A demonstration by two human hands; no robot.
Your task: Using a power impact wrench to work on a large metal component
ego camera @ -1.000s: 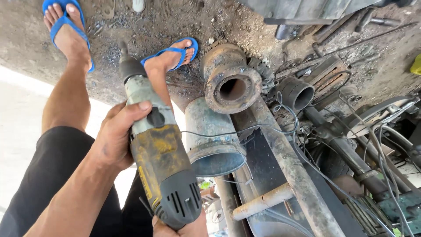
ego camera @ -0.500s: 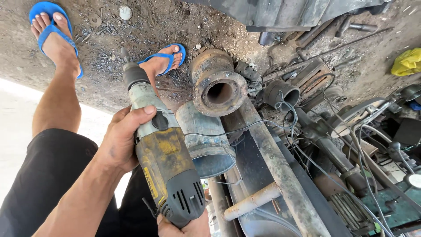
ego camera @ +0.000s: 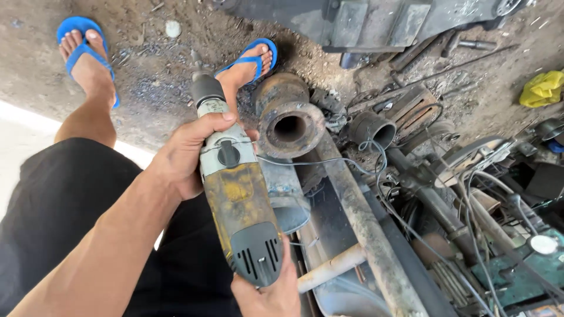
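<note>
Left hand (ego camera: pixel 188 155) wraps around the front neck of a worn yellow-and-grey rotary hammer drill (ego camera: pixel 238 194), fingers closed over the grey gear housing, thumb on top near the black selector knob. Right hand (ego camera: pixel 267 290) grips the drill's rear end from below at the bottom edge of the view; it looks closed on the black vented motor cap, but only part of the hand shows. Drill is held in the air, chuck pointing away toward the dirt ground, above the person's black shorts (ego camera: pixel 64 217). Just beside it on the right lies a rusty flanged pipe (ego camera: pixel 289 120) with an open bore, joined to a long rusty shaft (ego camera: pixel 367 229). Feet in blue flip-flops (ego camera: pixel 249 58) stand on the dirt. Tangled cables (ego camera: pixel 470 194) and scrap parts sit further right; yellow cloth (ego camera: pixel 541 88) well apart.
</note>
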